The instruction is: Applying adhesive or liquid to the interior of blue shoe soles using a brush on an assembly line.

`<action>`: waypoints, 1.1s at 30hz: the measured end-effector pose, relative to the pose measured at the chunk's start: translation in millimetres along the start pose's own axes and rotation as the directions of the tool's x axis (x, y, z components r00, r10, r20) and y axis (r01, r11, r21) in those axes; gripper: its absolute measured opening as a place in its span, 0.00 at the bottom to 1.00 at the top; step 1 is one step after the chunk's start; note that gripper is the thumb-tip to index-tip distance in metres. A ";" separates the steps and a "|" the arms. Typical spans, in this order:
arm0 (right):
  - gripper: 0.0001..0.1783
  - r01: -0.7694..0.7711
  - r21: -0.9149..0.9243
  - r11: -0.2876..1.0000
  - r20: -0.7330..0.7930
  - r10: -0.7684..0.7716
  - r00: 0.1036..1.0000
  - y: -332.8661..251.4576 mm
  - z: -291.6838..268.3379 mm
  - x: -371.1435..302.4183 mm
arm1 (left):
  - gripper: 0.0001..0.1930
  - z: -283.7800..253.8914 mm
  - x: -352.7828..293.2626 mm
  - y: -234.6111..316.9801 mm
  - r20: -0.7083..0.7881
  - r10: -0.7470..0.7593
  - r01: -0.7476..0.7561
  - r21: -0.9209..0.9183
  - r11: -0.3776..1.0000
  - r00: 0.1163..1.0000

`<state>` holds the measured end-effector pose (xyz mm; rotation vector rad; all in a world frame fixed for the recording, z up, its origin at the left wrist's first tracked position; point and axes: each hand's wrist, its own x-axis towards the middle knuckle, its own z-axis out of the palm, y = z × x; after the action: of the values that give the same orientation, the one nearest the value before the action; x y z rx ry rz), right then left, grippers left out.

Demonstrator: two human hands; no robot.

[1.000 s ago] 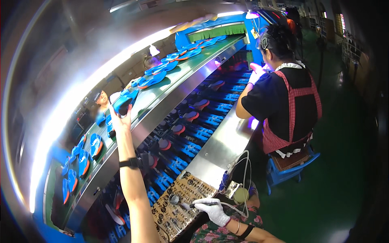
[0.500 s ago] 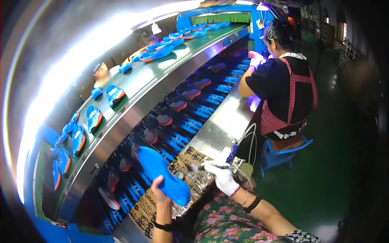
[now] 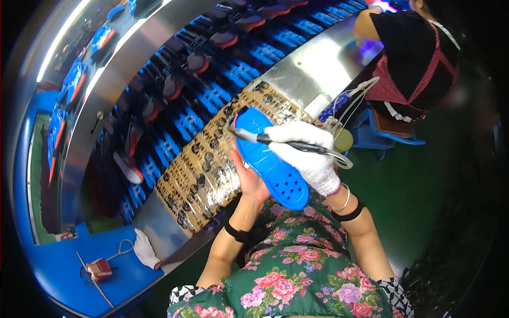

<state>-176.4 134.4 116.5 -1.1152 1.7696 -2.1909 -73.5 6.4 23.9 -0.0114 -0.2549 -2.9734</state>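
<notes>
My bare left hand (image 3: 252, 184) is closed around a blue shoe sole (image 3: 283, 180) from its near-left side. The sole is tilted, its upper face showing a cluster of small holes at the near end and a red-orange edge at the far left. My right hand (image 3: 310, 153), in a white glove, grips a black-handled brush (image 3: 263, 139) with a pale tube at its rear. The brush's bristle end lies over the far end of the sole, by its left edge. Whether the bristles touch the sole I cannot tell.
Tape-covered cardboard (image 3: 204, 164) lies on the metal ledge beyond my hands. Behind it, a rack (image 3: 212, 98) carries several soles, below a conveyor with blue soles. A white glove (image 3: 145, 249) rests on the blue surface at left. A co-worker (image 3: 413, 63) sits at right.
The view has tipped downward. My right hand has brought the brush from beside the sole to over its far end. The sole has turned to show its holed face.
</notes>
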 end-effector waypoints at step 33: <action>0.15 0.459 -0.326 0.826 0.224 -0.405 0.887 7.6 1.7 -24.4 | 0.52 2.9 -0.5 7.0 -0.379 0.313 -0.066 0.539 0.840 0.871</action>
<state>-160.3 143.1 98.5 -1.8813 2.0848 -1.9463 -72.0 0.1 27.9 0.6718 -0.9056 -2.5070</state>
